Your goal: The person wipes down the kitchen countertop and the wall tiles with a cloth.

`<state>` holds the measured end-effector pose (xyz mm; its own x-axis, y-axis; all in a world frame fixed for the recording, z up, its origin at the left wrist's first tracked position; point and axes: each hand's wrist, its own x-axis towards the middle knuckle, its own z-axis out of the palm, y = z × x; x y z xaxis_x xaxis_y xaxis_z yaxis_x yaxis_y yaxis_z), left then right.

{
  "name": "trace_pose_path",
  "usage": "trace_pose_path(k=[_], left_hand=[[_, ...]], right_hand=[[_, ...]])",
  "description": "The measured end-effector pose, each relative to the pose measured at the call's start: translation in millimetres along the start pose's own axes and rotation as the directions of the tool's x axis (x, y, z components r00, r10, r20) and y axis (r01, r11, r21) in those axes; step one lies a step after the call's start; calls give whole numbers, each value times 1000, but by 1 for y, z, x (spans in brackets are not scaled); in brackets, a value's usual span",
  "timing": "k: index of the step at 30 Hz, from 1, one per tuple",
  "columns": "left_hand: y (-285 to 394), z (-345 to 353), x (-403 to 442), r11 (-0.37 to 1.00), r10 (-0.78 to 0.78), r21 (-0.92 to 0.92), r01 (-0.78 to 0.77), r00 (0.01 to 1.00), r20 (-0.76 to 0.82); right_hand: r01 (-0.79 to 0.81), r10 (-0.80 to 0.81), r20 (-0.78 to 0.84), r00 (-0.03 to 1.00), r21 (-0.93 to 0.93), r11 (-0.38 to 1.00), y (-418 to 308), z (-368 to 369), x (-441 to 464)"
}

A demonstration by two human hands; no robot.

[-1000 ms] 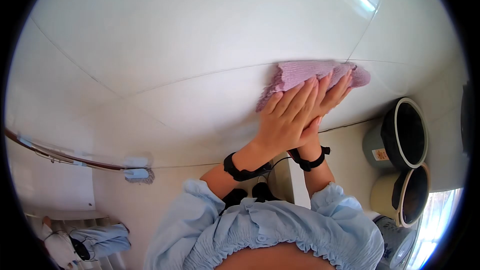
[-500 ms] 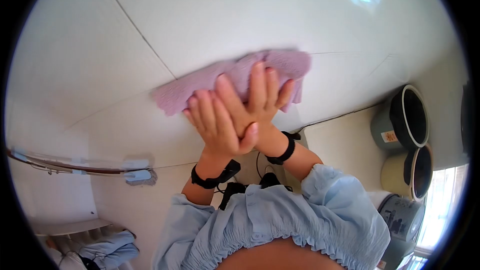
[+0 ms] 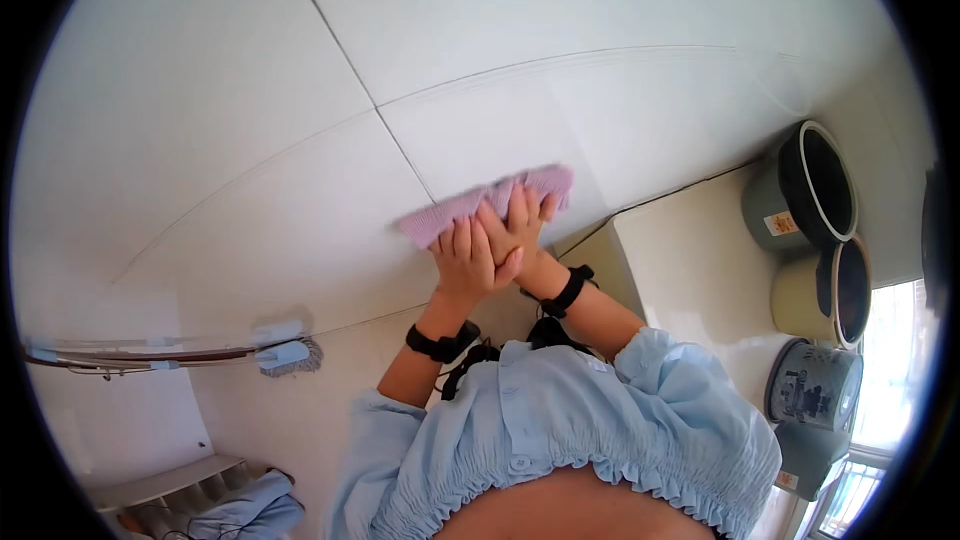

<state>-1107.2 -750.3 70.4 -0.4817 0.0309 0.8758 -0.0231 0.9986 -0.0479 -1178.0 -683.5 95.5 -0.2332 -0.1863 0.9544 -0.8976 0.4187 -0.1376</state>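
A pink towel-like cloth lies bunched in a long strip on the pale, glossy tiled floor. Both hands press down on it side by side and overlap. My left hand bears on the cloth's left part, its fingers bent over the near edge and its thumb across the other hand. My right hand grips the middle and right part, with its fingertips on the fabric. Beneath the palms, the cloth is hidden. Each wrist has a black strap around it.
On the right, a grey bucket, a cream bucket and a dark patterned container stand on a pale raised ledge. To the left is a mop head with its pole. A rack with blue cloth sits lower left.
Both hands have drawn the cloth back toward my body, and it now looks smaller and more bunched. My fingers are more bent. The view has shifted, showing more floor beyond the cloth.
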Motion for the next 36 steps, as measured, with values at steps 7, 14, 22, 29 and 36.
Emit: trace_pose_path(k=[7,14,22,29,36], left_hand=[[17,-1,81,996,5,82,17,967,-255],[44,62,-49,998,37,-49,-32,994,107],[91,29,134,998,57,-33,-55,997,51],[118,94,75,992,119,-31,-119,993,10],[122,100,50,983,151,-132,-128,972,181]], right_hand=[[36,-35,-197,980,0,999,18,-15,74],[7,-1,98,995,-63,998,71,3,-106],[-191,179,-148,973,-71,979,98,-53,65],[-119,109,-103,989,-100,988,158,-38,-23],[-325,326,33,945,-12,945,148,-40,-62]])
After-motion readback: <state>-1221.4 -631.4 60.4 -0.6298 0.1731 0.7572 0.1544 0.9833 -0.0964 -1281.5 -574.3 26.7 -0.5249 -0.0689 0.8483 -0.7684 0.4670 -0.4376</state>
